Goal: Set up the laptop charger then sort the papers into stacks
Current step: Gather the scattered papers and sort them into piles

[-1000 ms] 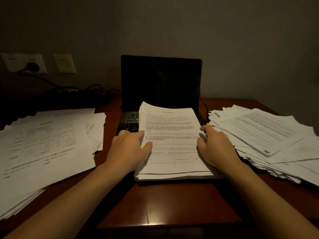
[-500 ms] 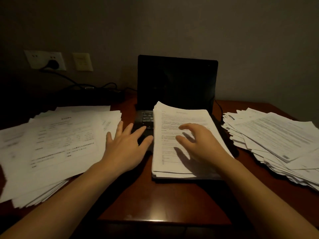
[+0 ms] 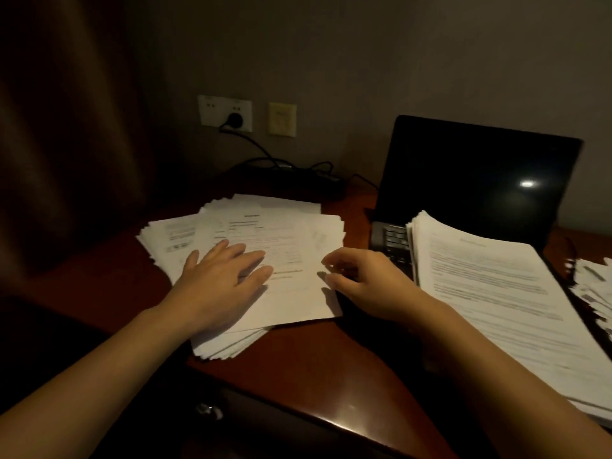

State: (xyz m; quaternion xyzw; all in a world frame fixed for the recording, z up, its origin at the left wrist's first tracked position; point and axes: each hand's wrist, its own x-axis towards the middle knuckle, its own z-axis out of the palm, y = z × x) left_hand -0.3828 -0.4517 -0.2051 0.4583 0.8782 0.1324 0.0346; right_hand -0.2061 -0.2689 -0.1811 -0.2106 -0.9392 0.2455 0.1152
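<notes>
A left hand (image 3: pixel 222 276) is lying flat on a loose paper pile (image 3: pixel 291 233) at the table's (image 3: pixel 314 376) left, fingers straight. A right hand (image 3: pixel 364 279) is reaching the pile's right edge, fingers curled; whether they are pinching a sheet is unclear. A neat stack (image 3: pixel 490 286) is resting on the open laptop (image 3: pixel 480 180). The charger plug (image 3: pixel 235 119) is sitting in the wall socket (image 3: pixel 212 111).

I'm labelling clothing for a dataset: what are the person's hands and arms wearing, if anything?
Nothing visible. The left hand and right hand are bare: no gloves, and no rings that the dim light shows. The left forearm and right forearm are uncovered to the frame's edge, with no sleeve, watch or bracelet in view.
</notes>
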